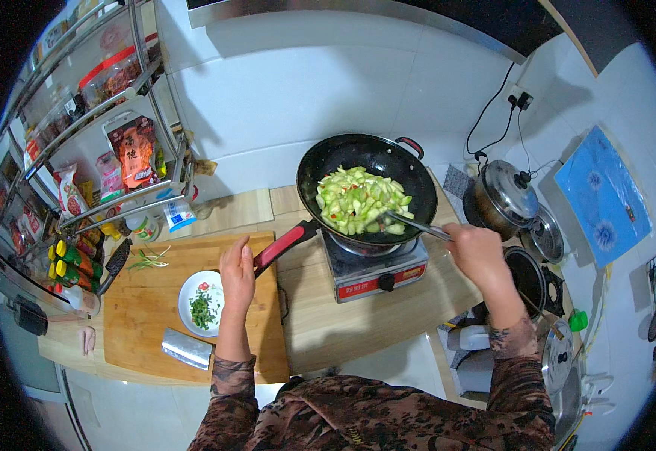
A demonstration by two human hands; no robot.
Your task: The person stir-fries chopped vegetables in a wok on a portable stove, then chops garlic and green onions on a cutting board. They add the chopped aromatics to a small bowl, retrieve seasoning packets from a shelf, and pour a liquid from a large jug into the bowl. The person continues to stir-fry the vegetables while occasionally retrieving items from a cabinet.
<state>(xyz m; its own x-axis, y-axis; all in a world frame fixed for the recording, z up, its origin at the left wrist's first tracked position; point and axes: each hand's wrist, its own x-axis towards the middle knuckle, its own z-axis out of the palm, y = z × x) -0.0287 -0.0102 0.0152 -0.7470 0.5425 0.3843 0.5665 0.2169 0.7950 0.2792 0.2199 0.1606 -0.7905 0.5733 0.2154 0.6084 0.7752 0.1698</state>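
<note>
A black wok (367, 149) with a red-and-black handle sits on a portable gas stove (381, 276). Sliced green vegetables (362, 200) with red bits lie heaped in it. My right hand (477, 253) grips the metal handle of a cooking utensil (418, 224), whose head is partly hidden among the vegetables at the wok's near right. My left hand (239, 273) is raised near the end of the wok handle, above the cutting board; whether it touches the handle is unclear. Beside and partly behind it is a white plate (186, 307) with chopped greens (203, 311) and red pieces.
On the wooden cutting board (136, 332) lie a cleaver (184, 348) and some green stalks (150, 258). A metal rack (85, 121) with packets and jars stands left. A lidded pot (502, 194), an open black pot (525, 276) and a sink (569, 400) are at right.
</note>
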